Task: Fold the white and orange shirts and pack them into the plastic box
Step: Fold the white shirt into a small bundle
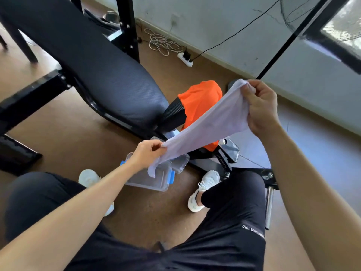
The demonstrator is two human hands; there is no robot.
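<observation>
A white shirt (213,122) hangs stretched in the air between my hands. My left hand (146,153) pinches its lower end and my right hand (259,106) grips its upper end. Behind the white cloth, the orange shirt (199,98) lies draped over the end of a black padded bench (109,75). The clear plastic box (154,178) with blue clips sits open on the floor between my feet, below my left hand. Its clear lid (180,162) lies right beside it, partly hidden by the white shirt.
My knees in black shorts and my white shoes (203,188) flank the box. Black metal frame bars (29,94) stand at the left. A white power strip (185,57) and tangled cables lie by the far wall. Brown floor surrounds the box.
</observation>
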